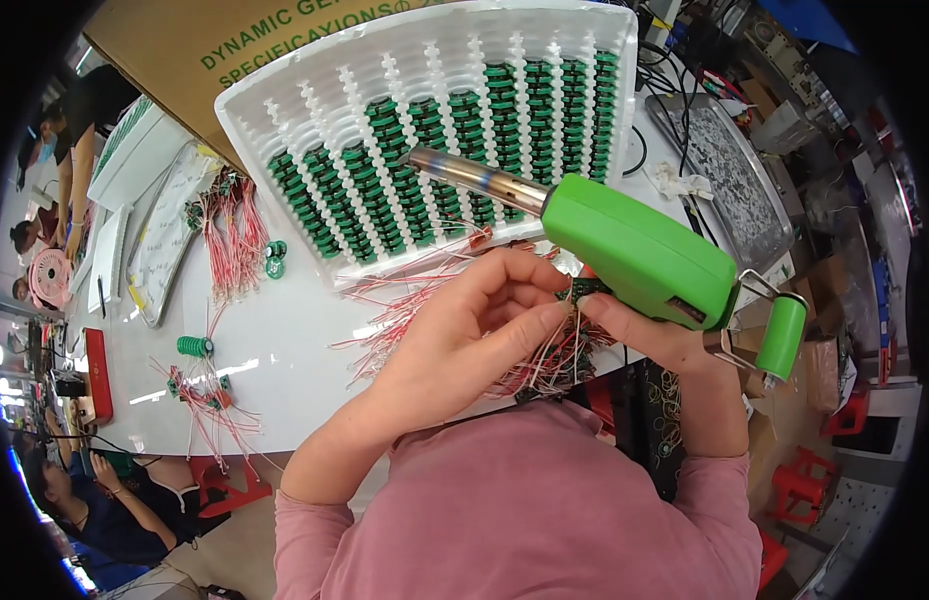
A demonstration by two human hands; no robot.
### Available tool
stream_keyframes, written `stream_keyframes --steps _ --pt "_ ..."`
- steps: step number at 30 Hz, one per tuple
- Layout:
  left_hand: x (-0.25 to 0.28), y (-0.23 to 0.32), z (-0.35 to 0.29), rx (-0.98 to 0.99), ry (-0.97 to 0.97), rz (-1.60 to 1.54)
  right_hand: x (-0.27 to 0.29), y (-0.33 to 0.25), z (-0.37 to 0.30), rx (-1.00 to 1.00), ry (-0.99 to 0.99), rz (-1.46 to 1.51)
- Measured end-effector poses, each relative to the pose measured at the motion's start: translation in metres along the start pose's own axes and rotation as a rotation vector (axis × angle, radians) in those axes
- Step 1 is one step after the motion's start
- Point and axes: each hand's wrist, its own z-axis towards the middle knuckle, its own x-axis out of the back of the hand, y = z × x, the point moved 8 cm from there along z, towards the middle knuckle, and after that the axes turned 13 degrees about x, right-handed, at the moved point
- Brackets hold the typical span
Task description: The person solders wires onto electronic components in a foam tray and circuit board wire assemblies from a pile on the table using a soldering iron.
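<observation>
Near the table's front edge, my left hand (474, 325) is closed, its thumb and fingertips pinching what looks like a thin wire (574, 318). Opposite it, my right hand (649, 335) closes its thumb and fingertips on a small green circuit board (582, 287). A green soldering gun (639, 250) with a long metal nozzle pointing left crosses above my right hand. It hides part of that hand, and I cannot tell what supports it. Beneath both hands spreads a bundle of red and white wires (384, 315) with small boards among them.
A white foam tray (284, 95) with rows of green round parts stands behind my hands, against a cardboard box (164, 50). More wired boards (234, 235) and a green coil (194, 346) lie left. A metal tray (724, 170) sits at right. Other people work at far left.
</observation>
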Motion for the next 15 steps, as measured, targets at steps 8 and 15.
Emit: stream_keyframes --steps 8,15 --pt "0.005 -0.002 0.005 -0.004 0.003 -0.076 0.002 -0.005 0.004 0.073 0.007 -0.020" --pt "0.005 0.022 0.000 -0.341 0.282 0.409 0.007 -0.002 0.007 0.021 0.051 -0.125"
